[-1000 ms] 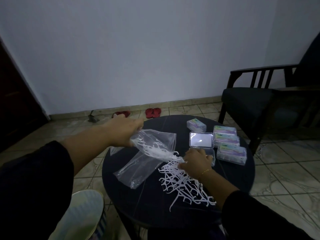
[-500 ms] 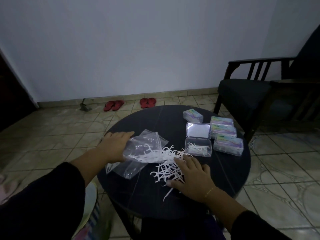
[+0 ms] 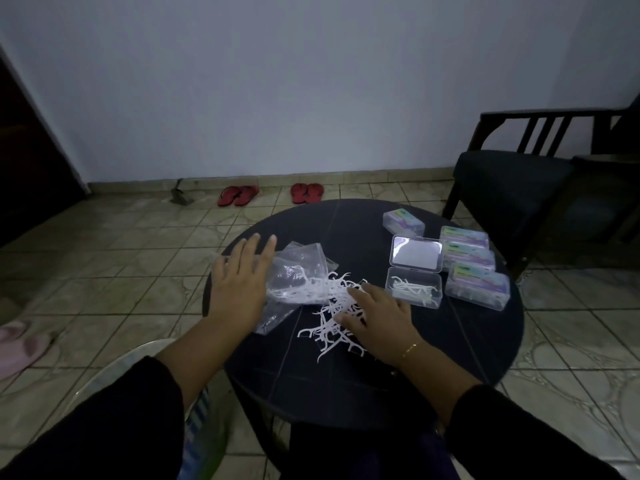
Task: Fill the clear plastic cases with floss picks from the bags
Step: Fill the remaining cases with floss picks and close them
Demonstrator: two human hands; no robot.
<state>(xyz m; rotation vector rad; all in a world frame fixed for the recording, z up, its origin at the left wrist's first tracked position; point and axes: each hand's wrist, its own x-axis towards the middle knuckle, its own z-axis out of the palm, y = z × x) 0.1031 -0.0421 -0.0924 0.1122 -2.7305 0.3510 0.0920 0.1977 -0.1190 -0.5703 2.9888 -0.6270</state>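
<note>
Clear bag: left hand flat on it, fingers straight, left of the pile.
White floss picks: right hand spread flat on the pile, gripping nothing.
Open case: right of the pile, few picks inside.
Closed cases: beyond it.

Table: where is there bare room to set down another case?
Bare: the table near edge, in front of the floss picks, and the far middle between bag and open case. Crowded: right side with closed cases.
</note>
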